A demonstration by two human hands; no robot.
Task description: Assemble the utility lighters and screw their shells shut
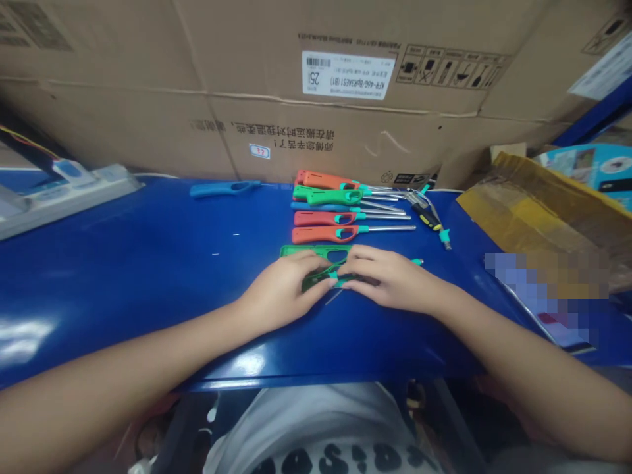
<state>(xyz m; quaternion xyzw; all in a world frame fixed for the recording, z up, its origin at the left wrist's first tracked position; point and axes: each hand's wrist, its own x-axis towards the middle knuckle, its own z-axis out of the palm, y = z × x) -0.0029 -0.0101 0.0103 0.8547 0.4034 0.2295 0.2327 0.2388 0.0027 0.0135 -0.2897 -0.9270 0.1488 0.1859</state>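
Note:
My left hand (279,286) is closed on a green lighter casing (311,281) low over the table's middle. From the right, my right hand (392,276) pinches a small teal piece (338,279) at the casing's front end. Fingers hide much of both parts. Just behind my fingers lies another green casing piece (301,251), partly covered. Beyond it, several long-nosed lighters lie in a row, among them an orange lighter (316,234), a red lighter (318,218) and a green lighter (320,195), their metal tubes pointing right.
A blue casing piece (217,189) lies at the back left of the blue table (148,276). A yellow-and-black tool (428,216) rests right of the lighters. A power strip (69,197) stands left, a taped cardboard box (548,210) right. Large cardboard (148,118) walls the back.

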